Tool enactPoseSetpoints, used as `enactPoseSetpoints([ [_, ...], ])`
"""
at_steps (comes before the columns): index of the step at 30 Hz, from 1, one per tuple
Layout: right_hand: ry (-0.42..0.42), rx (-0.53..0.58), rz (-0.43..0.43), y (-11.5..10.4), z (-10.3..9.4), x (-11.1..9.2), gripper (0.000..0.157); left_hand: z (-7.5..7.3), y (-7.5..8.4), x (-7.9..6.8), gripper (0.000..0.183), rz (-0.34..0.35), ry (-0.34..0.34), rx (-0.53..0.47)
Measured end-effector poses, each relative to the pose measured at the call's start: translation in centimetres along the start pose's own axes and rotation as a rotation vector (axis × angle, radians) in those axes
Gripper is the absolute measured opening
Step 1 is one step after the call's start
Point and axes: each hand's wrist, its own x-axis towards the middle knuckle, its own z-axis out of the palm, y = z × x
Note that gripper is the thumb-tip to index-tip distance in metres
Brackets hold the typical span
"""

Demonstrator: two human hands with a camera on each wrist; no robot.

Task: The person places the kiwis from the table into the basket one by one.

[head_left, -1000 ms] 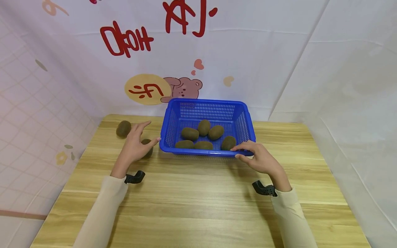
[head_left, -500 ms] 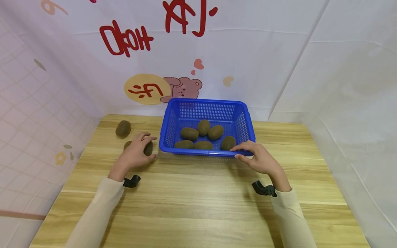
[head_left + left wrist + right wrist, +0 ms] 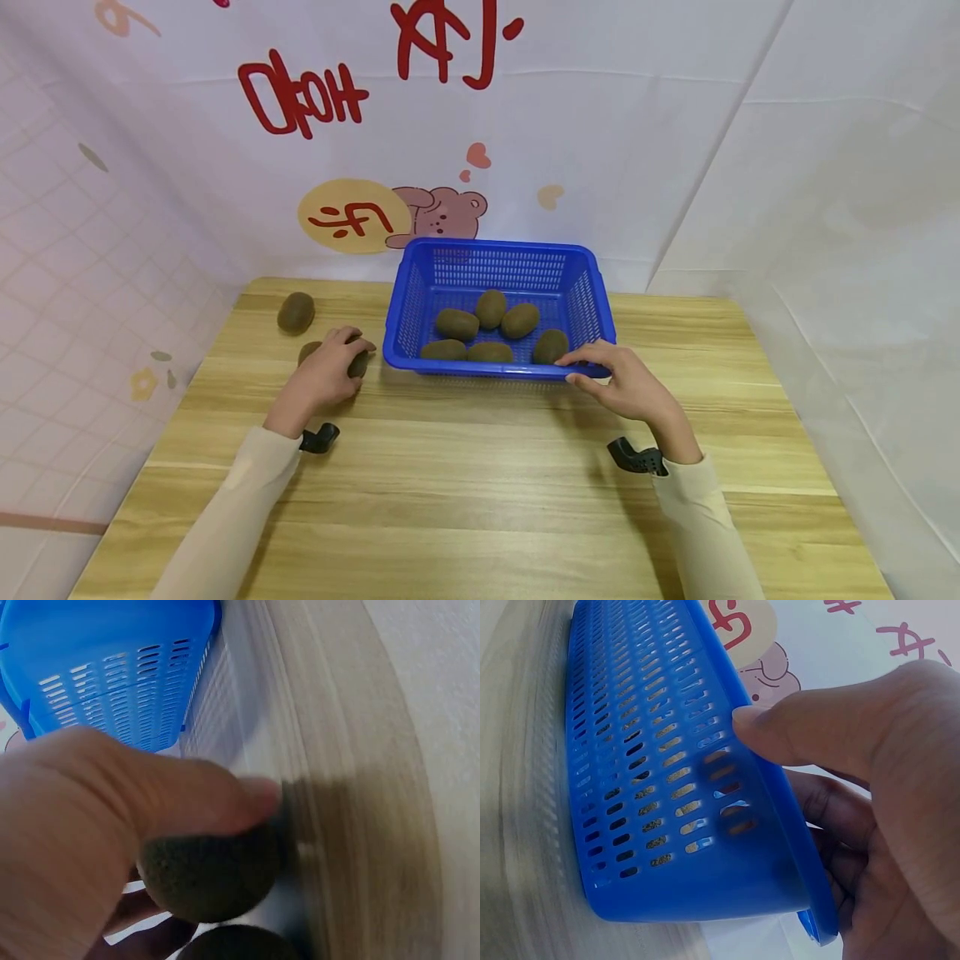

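Observation:
In the head view, my left hand point(image 3: 321, 379) curls round a brown kiwi point(image 3: 358, 363) to the left of the blue basket point(image 3: 495, 370). The left wrist view shows my thumb lying across that kiwi point(image 3: 210, 879), with fingers beyond it and another kiwi point(image 3: 240, 945) close by. This second kiwi point(image 3: 306, 352) is partly hidden behind the hand in the head view. My right hand point(image 3: 630, 383) grips the basket's near right rim; the thumb point(image 3: 769, 735) presses outside the rim in the right wrist view and the fingers reach inside. Several kiwis point(image 3: 491, 309) lie in the basket.
One more kiwi point(image 3: 296, 313) sits at the back left of the wooden table point(image 3: 480, 483). A white printed cloth point(image 3: 600, 167) hangs directly behind the basket, and pale walls stand along both sides.
My left hand has come down and nearer, from spread fingers over the kiwis to fingers closed round one. The second kiwi now shows behind the hand. My right hand stays on the rim.

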Motion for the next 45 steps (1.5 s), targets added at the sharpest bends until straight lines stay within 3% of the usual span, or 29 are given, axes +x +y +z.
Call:
enactPoseSetpoints([
  [7, -0.004, -0.012, -0.004, 0.2, 0.1, 0.1, 0.02, -0.3, -0.2, 0.1, 0.054, -0.018, 0.062, -0.055],
  [15, -0.006, -0.019, -0.008, 0.0, 0.0, 0.1, 0.02, -1.6, -0.2, -0.1, 0.055, -0.032, 0.172, -0.17],
  [27, 0.003, -0.014, -0.003, -0.2, 0.0, -0.1, 0.02, -3.3, 0.0, 0.0, 0.054, 0.047, 0.358, -0.257],
  [38, 0.0, -0.005, 0.004, -0.1, -0.1, 0.0, 0.02, -4.6, 1.1, 0.4, 0.051, 0.042, 0.454, -0.436],
  [45, 0.001, -0.013, -0.007, 0.0, 0.0, 0.0, 0.02, -5.3, 2.2, 1.0, 0.051, 0.037, 0.495, -0.485],
])
